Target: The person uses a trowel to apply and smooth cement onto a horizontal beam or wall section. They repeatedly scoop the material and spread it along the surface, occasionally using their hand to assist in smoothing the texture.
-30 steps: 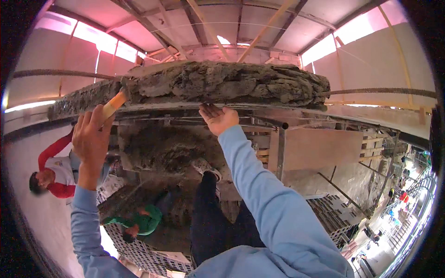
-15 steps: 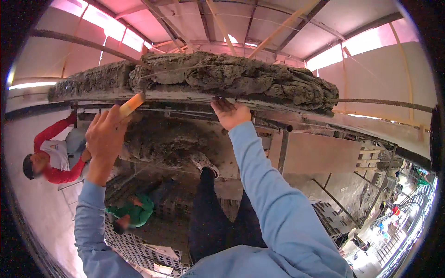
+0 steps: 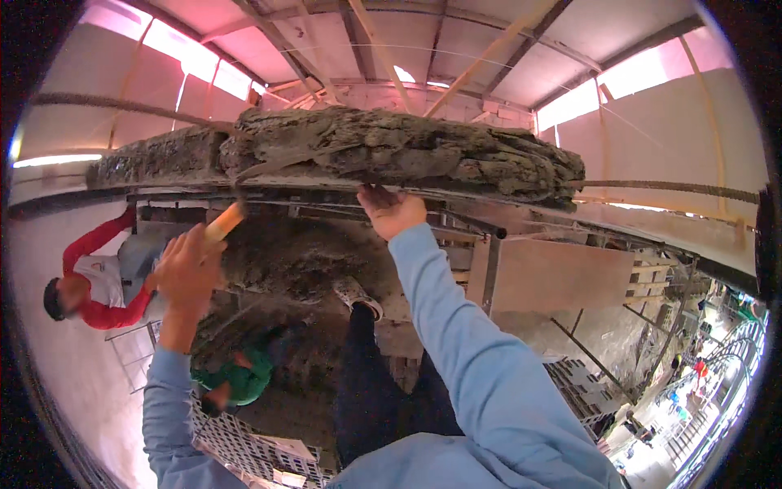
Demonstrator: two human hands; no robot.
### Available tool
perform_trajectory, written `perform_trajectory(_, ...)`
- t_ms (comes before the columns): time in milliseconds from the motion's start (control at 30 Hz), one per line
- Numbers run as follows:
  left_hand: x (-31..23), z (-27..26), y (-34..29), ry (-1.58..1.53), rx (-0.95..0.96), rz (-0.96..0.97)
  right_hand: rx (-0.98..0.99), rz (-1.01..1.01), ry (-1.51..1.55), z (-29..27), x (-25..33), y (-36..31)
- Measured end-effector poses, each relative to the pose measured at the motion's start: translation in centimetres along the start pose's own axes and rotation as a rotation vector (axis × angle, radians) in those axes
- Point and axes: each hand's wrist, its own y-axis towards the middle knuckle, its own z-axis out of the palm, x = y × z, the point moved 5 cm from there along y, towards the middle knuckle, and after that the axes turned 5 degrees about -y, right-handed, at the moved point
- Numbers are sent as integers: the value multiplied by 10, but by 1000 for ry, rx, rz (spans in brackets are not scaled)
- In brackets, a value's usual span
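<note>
left hand [image 3: 191, 265] holds one tool [image 3: 224, 222], right hand [image 3: 393, 213] touches one muddy board [image 3: 301, 180].

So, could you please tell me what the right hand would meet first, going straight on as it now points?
The right hand would likely meet the pale board edge beneath the rough slab, though depth is unclear.

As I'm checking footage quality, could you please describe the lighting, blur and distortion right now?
Head view: glare whites out the upper windows and lower right; a pink cast tints the roof; below the mud it's dimmer; the left hand looks slightly soft; fisheye bends straight edges toward the black rim.
</note>
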Motion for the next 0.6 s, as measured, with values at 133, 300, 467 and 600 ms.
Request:
perform_trajectory(133, 18, -7, -16, 68, 1, -84, -16, -14, 23, 4, -1, -4)
perform_trajectory(300, 20, -15, -30, 114, -54, -102, -13, 24, 105, 2, 6, 3)
perform_trajectory(467, -20, -17, -11, 111, -6, -265, -69, 81, -48, 0, 11, -10)
perform_trajectory(600, -28, 4, -59, -282, -83, -650, 40, 141, -452, -29, 25, -20)
